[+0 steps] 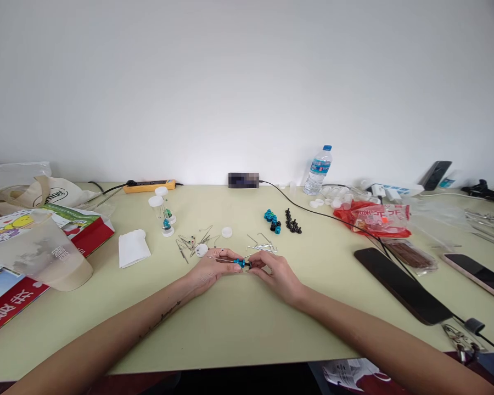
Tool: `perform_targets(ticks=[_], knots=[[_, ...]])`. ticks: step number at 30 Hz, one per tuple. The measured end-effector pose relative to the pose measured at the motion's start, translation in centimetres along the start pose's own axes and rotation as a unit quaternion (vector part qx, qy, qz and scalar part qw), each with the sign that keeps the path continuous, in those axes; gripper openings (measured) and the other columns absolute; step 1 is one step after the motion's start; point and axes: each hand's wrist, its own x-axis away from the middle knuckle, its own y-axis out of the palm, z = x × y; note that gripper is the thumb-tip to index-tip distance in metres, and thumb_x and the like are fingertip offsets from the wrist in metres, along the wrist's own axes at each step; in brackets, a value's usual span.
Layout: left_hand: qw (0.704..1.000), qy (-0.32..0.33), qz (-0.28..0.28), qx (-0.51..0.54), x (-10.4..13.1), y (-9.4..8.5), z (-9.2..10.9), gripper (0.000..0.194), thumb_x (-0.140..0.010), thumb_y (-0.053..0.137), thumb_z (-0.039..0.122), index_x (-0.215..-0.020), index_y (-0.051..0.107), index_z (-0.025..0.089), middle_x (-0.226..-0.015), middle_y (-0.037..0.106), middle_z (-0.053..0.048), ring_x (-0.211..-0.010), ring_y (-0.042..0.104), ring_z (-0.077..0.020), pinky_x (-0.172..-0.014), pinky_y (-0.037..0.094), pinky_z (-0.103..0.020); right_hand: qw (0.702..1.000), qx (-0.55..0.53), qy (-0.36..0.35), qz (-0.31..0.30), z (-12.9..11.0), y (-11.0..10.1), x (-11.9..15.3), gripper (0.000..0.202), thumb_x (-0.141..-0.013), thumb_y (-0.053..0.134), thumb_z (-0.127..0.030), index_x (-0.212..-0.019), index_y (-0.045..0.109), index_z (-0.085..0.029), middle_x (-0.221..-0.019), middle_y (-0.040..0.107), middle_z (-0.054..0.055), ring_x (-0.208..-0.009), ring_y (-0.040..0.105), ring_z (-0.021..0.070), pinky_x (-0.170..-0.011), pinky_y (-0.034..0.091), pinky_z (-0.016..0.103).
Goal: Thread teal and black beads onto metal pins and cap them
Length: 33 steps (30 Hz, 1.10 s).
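Observation:
At the middle of the table my left hand (pixel 214 269) is closed in a pinch on a small blue part (pixel 239 263), with thin metal wires lying along its fingers. My right hand (pixel 276 274) pinches a small black piece (pixel 248 265) at the right end of the blue part; the two touch. Beyond the left hand lie scattered thin metal pins (pixel 183 253) and a white round cap (pixel 201 250). Bent metal wires (pixel 262 243) rest just past the right hand. Farther back are a cluster of blue parts (pixel 269 215) and a group of black pieces (pixel 293 224).
Clear tubes with white caps (pixel 157 202) stand at the back left, near a folded white tissue (pixel 134 248). A plastic cup (pixel 61 260) tilts at far left. A water bottle (pixel 319 170), red bag (pixel 374 216) and black phone (pixel 401 285) occupy the right; a cable crosses there.

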Motion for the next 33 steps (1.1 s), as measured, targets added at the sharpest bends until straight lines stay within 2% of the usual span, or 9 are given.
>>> perform_targets(ticks=[5, 10, 13, 18, 23, 28, 33], knots=[[1.0, -0.016, -0.019, -0.008, 0.13, -0.18, 0.17, 0.038, -0.056, 0.08, 0.017, -0.091, 0.066, 0.016, -0.09, 0.068, -0.008, -0.088, 0.061, -0.0185, -0.084, 0.045, -0.031, 1.0, -0.009, -0.002, 0.008, 0.06, 0.01, -0.03, 0.014, -0.087, 0.051, -0.024, -0.1, 0.057, -0.023, -0.09, 0.065, 0.003, -0.081, 0.063, 0.0161, -0.071, 0.053, 0.03], [0.997, -0.01, -0.018, 0.07, 0.17, -0.13, 0.19, 0.022, -0.069, 0.071, 0.024, -0.087, 0.067, 0.012, -0.09, 0.067, -0.008, -0.085, 0.063, -0.0176, -0.088, 0.045, -0.032, 1.0, -0.017, 0.003, 0.008, -0.04, -0.06, -0.1, 0.014, -0.087, 0.052, -0.026, -0.1, 0.058, -0.022, -0.09, 0.065, 0.004, -0.08, 0.063, 0.016, -0.071, 0.053, 0.031], [0.996, -0.01, -0.009, 0.087, 0.13, -0.12, 0.17, 0.02, -0.072, 0.069, 0.025, -0.085, 0.068, 0.01, -0.091, 0.068, -0.009, -0.084, 0.063, -0.0179, -0.09, 0.045, -0.032, 1.0, -0.017, 0.006, 0.007, -0.06, -0.05, -0.12, 0.014, -0.087, 0.051, -0.025, -0.1, 0.058, -0.023, -0.089, 0.065, 0.003, -0.079, 0.063, 0.0155, -0.071, 0.053, 0.03], [0.996, -0.013, -0.006, 0.083, -0.04, -0.38, -0.11, 0.021, -0.07, 0.071, 0.023, -0.086, 0.069, 0.009, -0.086, 0.068, -0.009, -0.081, 0.064, -0.0176, -0.089, 0.046, -0.032, 1.0, -0.017, -0.001, 0.009, 0.01, -0.01, -0.17, 0.015, -0.088, 0.051, -0.026, -0.101, 0.058, -0.023, -0.09, 0.065, 0.003, -0.079, 0.063, 0.015, -0.071, 0.053, 0.029], [0.995, -0.018, 0.012, 0.096, -0.24, -0.63, -0.41, 0.025, -0.064, 0.076, 0.02, -0.086, 0.068, 0.011, -0.087, 0.068, -0.008, -0.083, 0.065, -0.0194, -0.09, 0.046, -0.034, 1.0, -0.019, -0.004, 0.006, 0.1, -0.03, -0.24, 0.024, -0.088, 0.051, -0.024, -0.112, 0.052, -0.024, -0.091, 0.064, 0.003, -0.081, 0.062, 0.0147, -0.076, 0.053, 0.03], [0.998, -0.02, -0.01, 0.063, -0.12, -0.67, -0.21, 0.027, -0.064, 0.075, 0.018, -0.089, 0.067, 0.01, -0.086, 0.069, -0.009, -0.085, 0.065, -0.0193, -0.091, 0.044, -0.034, 1.0, -0.015, -0.023, 0.01, 0.22, 0.0, -0.11, 0.016, -0.088, 0.05, -0.02, -0.103, 0.056, -0.023, -0.091, 0.064, 0.002, -0.081, 0.062, 0.014, -0.074, 0.052, 0.028], [0.999, -0.021, -0.025, 0.02, -0.03, -0.7, -0.06, 0.034, -0.06, 0.077, 0.016, -0.091, 0.066, 0.013, -0.092, 0.068, -0.009, -0.087, 0.063, -0.0187, -0.09, 0.043, -0.034, 1.0, -0.003, -0.024, 0.015, 0.28, 0.01, -0.03, 0.016, -0.088, 0.05, -0.021, -0.102, 0.056, -0.023, -0.09, 0.065, 0.003, -0.08, 0.063, 0.0152, -0.071, 0.052, 0.028]])
